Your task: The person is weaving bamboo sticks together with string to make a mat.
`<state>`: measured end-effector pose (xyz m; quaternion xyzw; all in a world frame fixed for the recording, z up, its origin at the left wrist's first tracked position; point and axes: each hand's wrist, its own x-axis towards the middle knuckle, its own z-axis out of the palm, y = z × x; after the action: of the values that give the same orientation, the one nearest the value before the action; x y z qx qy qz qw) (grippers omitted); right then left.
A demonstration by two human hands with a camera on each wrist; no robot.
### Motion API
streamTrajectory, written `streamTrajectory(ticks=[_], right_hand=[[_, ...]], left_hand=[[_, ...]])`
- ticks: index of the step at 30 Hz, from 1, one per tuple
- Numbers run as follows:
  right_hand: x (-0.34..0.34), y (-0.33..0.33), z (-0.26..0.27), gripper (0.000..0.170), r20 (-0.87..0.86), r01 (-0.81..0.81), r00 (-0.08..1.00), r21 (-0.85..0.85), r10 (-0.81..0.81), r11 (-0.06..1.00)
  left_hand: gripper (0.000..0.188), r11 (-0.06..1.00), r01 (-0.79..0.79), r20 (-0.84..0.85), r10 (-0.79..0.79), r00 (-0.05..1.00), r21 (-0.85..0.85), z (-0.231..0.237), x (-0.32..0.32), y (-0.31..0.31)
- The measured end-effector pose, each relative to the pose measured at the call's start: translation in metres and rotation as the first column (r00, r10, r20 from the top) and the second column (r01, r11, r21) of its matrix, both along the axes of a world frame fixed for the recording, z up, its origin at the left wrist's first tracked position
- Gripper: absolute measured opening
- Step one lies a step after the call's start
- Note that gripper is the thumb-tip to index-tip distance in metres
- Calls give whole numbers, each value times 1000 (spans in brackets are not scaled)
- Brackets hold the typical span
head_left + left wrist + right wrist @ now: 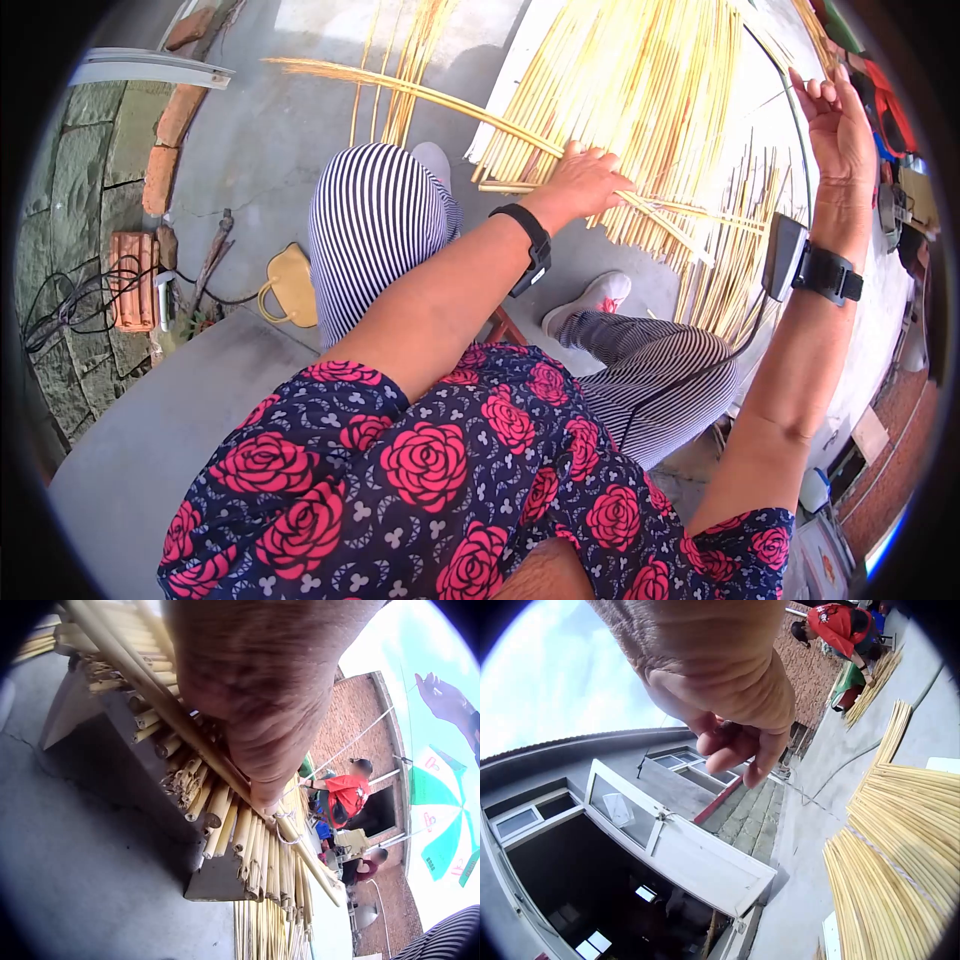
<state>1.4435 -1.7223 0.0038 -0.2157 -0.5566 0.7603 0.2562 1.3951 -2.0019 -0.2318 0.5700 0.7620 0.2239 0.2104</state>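
In the head view my left hand (585, 183) holds a long reed stalk (430, 95) laid crosswise over the cut ends of a mat of yellow reed stalks (640, 90). In the left wrist view a thin cord (345, 742) is looped round that stalk beside my left fingertips (264, 796). The cord stretches from there up to my right hand (442, 697). Raised at the far right, my right hand (840, 135) pinches the cord with curled fingers, as the right wrist view (727, 712) shows. Part of the stalk is hidden under the left hand.
More loose reeds (415, 70) lie at the upper left. A yellow handled bag-like thing (290, 285) sits beside my knee. A person in a red shirt (840, 630) bends over other stalks. A white door (675, 847) stands ajar. A green and white umbrella (442, 814) rises behind.
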Motion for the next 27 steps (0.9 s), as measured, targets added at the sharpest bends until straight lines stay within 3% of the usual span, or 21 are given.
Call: streamTrajectory(ticks=[1, 2, 6, 10, 14, 16, 18, 19, 20, 21, 22, 24, 27], right_hand=[[-6, 14, 33, 15, -31, -98, 994, 162, 104, 982], [-14, 46, 70, 25, 84, 48, 993, 346, -81, 937], [-27, 71, 167, 26, -12, 217, 942, 785, -335, 580], [-38, 71, 193, 27, -84, 228, 896, 930, -436, 289], [-45, 71, 178, 30, -34, 112, 888, 983, -458, 144], [-43, 69, 149, 31, 72, -7, 904, 988, -422, 153], [-37, 58, 98, 33, 291, -229, 906, 948, -309, 220], [-30, 43, 64, 34, 422, -360, 877, 894, -230, 268], [-24, 22, 35, 21, 626, -560, 774, 746, -95, 361], [-12, -13, 2, 15, 726, -605, 668, 657, -161, 450], [6, -28, -41, 11, 648, -552, 758, 698, -74, 456], [25, -69, -79, 9, 845, -640, 531, 361, 52, 678], [52, -90, -139, 14, 860, -671, 461, 178, 217, 720]], left_hand=[[30, 1000, 1, 4, -1, 1000, -2, -1, 0, 0], [30, 1000, 2, 8, -2, 1000, 0, 0, 0, 1], [29, 1000, 6, -6, -6, 1000, -12, 6, -3, 1], [29, 1000, 22, 7, -22, 1000, -7, 4, -2, 0], [31, 999, 28, 20, -27, 999, -29, 13, -4, -1], [28, 999, 20, 36, -18, 999, -51, 17, -4, 0], [27, 998, 14, 47, -11, 999, -67, 18, -3, -1], [27, 998, 14, 47, -11, 999, -69, 18, -3, 0], [27, 997, 14, 46, -11, 999, -71, 17, -3, 1], [27, 997, 12, 49, -9, 999, -77, 18, -3, 1], [27, 996, 13, 50, -9, 999, -83, 20, -3, 1], [29, 997, 15, 33, -12, 999, -75, 18, -4, 1], [32, 998, 16, 3, -15, 1000, -53, 13, -2, 2]])
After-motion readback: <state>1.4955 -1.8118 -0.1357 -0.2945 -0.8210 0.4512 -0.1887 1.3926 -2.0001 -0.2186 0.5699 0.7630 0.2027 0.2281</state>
